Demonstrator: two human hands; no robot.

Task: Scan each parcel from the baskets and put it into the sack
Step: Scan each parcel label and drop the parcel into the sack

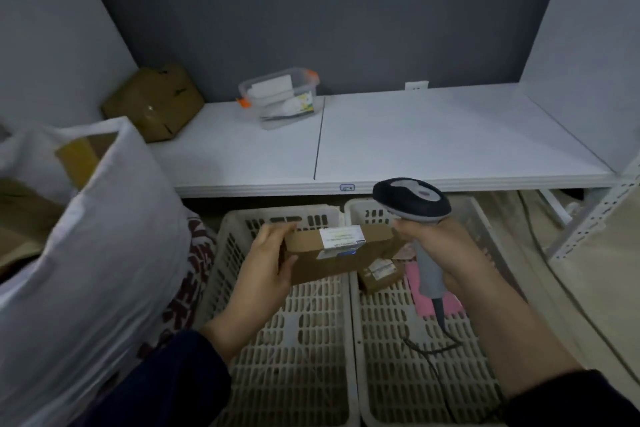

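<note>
Parcel (325,265): flat cardboard box, label up, held above left basket (311,357) | left hand (266,263) clamped on its left end | right hand (446,253) gripping scanner (412,199) | likely light, stiff; grip short edges | sack (114,218) left of basket

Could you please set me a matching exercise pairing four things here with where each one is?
Things:
1 scanner
2 labelled parcel
3 clear tub
4 pink packet

Places:
a on the white table
b in the right basket
c in the left hand
d in the right hand

Pairs: 1-d, 2-c, 3-a, 4-b.
</note>
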